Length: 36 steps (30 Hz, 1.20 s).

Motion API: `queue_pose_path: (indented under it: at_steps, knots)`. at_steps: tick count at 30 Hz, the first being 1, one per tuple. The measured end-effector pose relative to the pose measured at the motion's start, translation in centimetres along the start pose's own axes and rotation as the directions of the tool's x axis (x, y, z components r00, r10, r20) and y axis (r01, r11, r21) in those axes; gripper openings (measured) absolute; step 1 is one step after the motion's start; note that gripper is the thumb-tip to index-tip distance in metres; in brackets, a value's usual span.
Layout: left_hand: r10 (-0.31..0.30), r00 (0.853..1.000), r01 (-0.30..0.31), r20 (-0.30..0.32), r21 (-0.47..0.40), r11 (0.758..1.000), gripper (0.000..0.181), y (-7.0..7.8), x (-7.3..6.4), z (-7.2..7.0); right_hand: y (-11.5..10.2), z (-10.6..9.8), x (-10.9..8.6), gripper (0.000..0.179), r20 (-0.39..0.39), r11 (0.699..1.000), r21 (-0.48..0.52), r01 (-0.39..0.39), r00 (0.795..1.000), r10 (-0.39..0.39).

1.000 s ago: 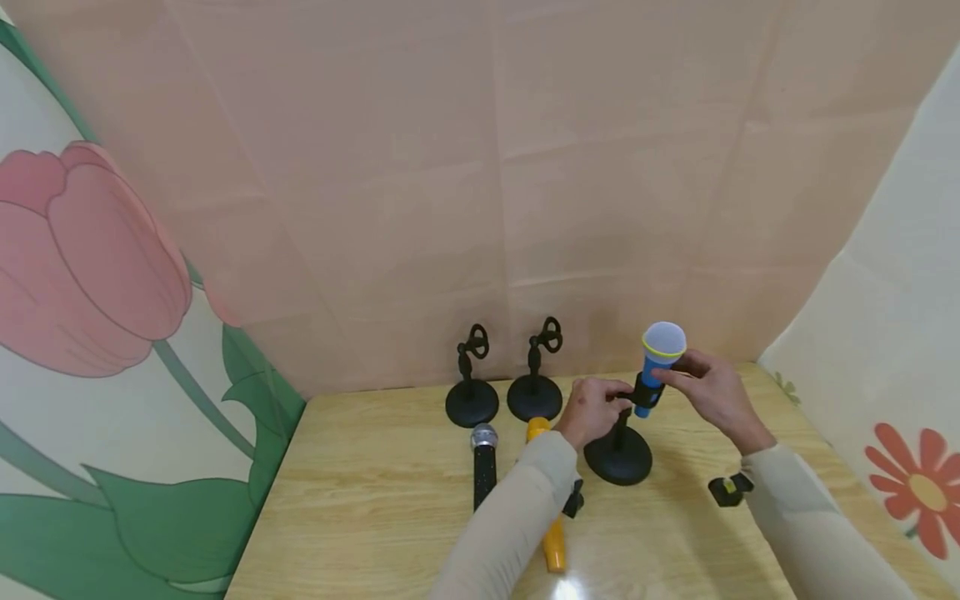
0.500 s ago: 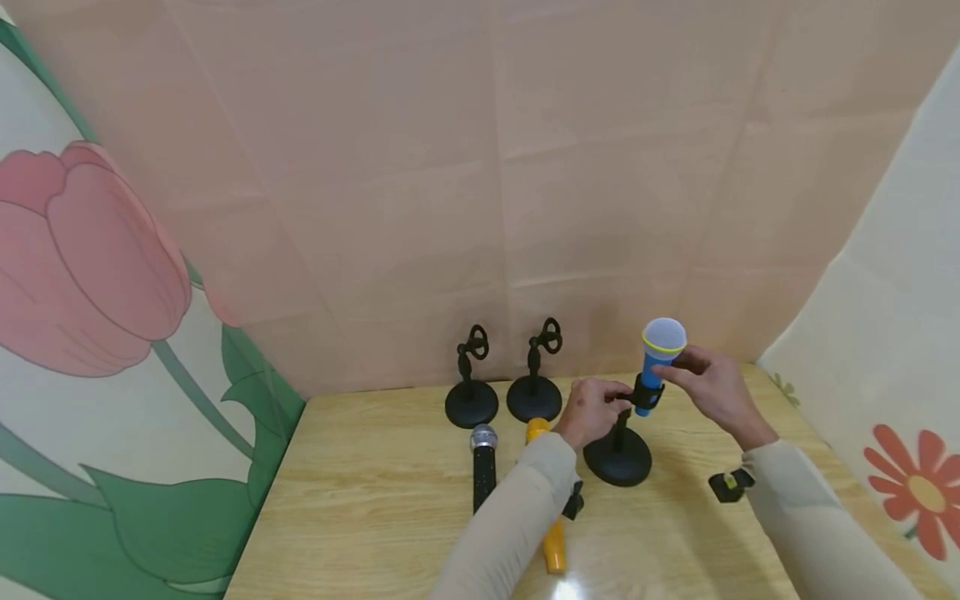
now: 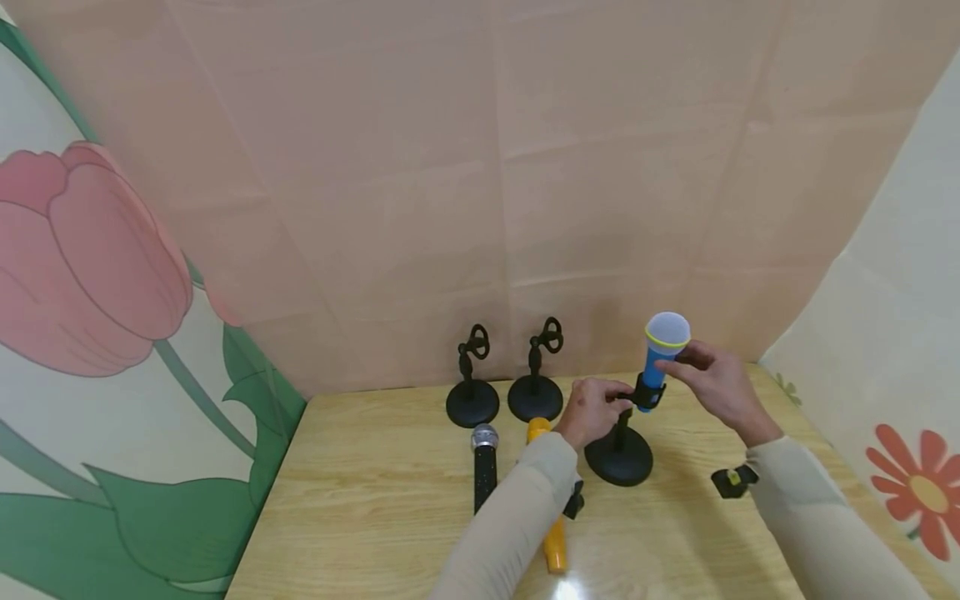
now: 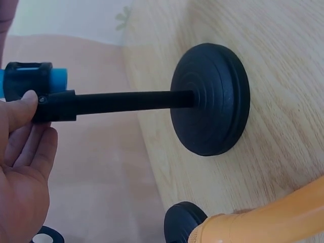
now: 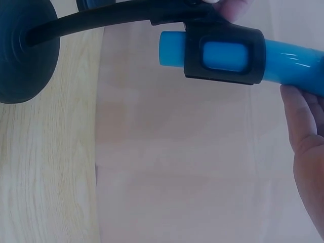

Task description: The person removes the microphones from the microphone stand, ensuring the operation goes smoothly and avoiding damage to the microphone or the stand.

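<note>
A blue toy microphone (image 3: 656,367) with a white head and yellow ring passes through the black clip (image 5: 225,53) of a microphone stand (image 3: 618,456). My right hand (image 3: 716,387) pinches its blue handle just below the head. The handle's lower end pokes out past the clip in the right wrist view. With thumb and fingers, my left hand (image 3: 596,408) grips the top of the stand right beside the clip. The stand's round base (image 4: 210,98) sits on the table.
Two more black stands, a left one (image 3: 472,402) and a right one (image 3: 535,397), stand at the table's back edge. A black microphone (image 3: 484,467) and an orange microphone (image 3: 555,546) lie near my left forearm, which partly covers them.
The blue microphone has slid upward through the clip, with my right hand rising slightly along with it. Less of the handle shows below the clip. My left hand stays put.
</note>
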State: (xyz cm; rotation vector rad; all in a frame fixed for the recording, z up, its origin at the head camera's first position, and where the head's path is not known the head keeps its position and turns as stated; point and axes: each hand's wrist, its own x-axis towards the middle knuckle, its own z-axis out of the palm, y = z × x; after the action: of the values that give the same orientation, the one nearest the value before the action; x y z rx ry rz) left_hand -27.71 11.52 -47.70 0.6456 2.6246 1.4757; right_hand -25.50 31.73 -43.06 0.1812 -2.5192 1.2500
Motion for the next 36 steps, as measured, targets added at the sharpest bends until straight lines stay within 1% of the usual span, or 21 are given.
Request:
queue_pose_path:
  at_steps: [10, 15, 21, 30, 36]
  knots:
    - [-0.028, 1.000, 0.028, -0.004, 0.010, 1.000, 0.021, -0.1, 0.1, 0.2, -0.1, -0.4, 0.2, 0.048, 0.009, 1.000, -0.010, -0.020, 1.000, 0.020]
    - [-0.020, 1.000, 0.020, -0.006, 0.021, 1.000, 0.021, -0.2, 0.2, 0.2, -0.4, -0.7, 0.4, 0.050, 0.018, 0.999, -0.015, -0.031, 0.999, 0.031]
    - [-0.013, 1.000, 0.014, -0.011, 0.039, 0.999, 0.020, -0.3, 0.4, 0.3, -0.4, -0.9, 0.6, 0.048, 0.014, 1.000, -0.019, -0.014, 1.000, 0.014]
    - [-0.044, 0.999, 0.044, -0.008, 0.024, 0.999, 0.019, -0.2, 0.4, 0.3, -0.7, -1.1, 0.7, 0.047, 0.014, 1.000, -0.009, 0.004, 1.000, -0.004]
    - [-0.042, 0.999, 0.043, -0.016, 0.028, 0.999, 0.019, -0.1, 0.3, 0.3, -0.9, -1.2, 0.8, 0.044, 0.002, 1.000, -0.008, 0.013, 1.000, -0.013]
